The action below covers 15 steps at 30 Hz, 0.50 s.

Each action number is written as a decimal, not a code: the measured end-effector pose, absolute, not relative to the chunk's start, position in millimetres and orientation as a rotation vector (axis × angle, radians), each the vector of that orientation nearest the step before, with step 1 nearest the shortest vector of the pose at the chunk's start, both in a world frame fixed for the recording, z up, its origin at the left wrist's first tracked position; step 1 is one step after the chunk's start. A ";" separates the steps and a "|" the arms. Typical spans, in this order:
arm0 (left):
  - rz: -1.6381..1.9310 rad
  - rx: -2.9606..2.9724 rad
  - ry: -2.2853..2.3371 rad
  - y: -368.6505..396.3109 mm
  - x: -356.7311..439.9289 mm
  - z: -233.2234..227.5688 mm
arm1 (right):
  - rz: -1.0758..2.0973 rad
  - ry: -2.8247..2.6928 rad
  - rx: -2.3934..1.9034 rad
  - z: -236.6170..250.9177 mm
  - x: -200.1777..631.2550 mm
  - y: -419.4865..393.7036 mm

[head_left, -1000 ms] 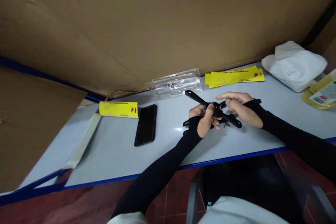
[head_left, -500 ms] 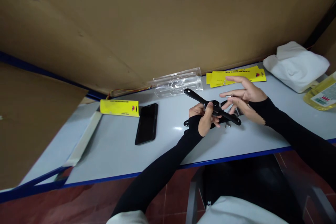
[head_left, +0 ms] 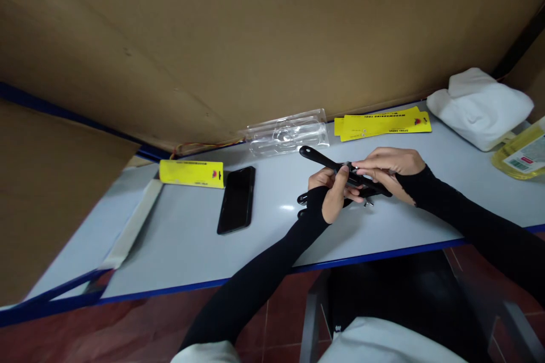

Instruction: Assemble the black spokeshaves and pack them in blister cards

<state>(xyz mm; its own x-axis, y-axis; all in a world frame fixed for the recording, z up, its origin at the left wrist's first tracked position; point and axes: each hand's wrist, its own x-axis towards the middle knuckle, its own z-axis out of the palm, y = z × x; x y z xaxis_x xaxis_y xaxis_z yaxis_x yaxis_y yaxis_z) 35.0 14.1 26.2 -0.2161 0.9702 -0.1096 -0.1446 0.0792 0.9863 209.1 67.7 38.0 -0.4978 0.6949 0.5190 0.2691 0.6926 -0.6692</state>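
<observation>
My left hand (head_left: 334,195) is closed around the middle of a black spokeshave (head_left: 317,157), held slanting above the table with its near-left handle pointing up and left. My right hand (head_left: 395,164) pinches a small silver metal part (head_left: 354,168) against the centre of the tool; its exact kind is too small to tell. Beneath my hands lie more black spokeshaves (head_left: 302,198), mostly hidden, only their handle ends showing. Beside them on the table is a small shiny metal piece (head_left: 368,202).
Clear plastic packaging (head_left: 289,133) and yellow cards (head_left: 383,126) lie along the back wall. To the left are another yellow card (head_left: 191,174) and a black phone (head_left: 237,199). A white cloth bundle (head_left: 479,108) and a bottle of yellow liquid (head_left: 522,153) stand at right.
My right hand has moved left and down, bringing the small metal part from beside the spokeshave onto its centre. Its spread fingers have closed together. My left hand keeps its hold.
</observation>
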 end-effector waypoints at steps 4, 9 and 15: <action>1.365 0.916 1.342 13.8 36.7 24.5 | 0.557 -2.068 -0.699 32.7 206.1 66.6; 1.366 0.917 1.312 12.3 39.2 22.4 | 0.440 -2.035 -0.713 26.6 204.0 64.8; 1.389 0.875 1.339 10.9 41.2 28.4 | -0.035 -2.052 -0.633 14.6 197.1 64.1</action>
<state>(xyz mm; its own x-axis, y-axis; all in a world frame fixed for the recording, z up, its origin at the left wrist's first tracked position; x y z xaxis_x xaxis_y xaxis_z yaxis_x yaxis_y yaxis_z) 41.2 10.9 28.4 -0.2615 0.9568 -0.1274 -0.1625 0.0864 0.9829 197.1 64.1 14.6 -0.4113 0.4216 0.8081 0.4489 0.8653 -0.2230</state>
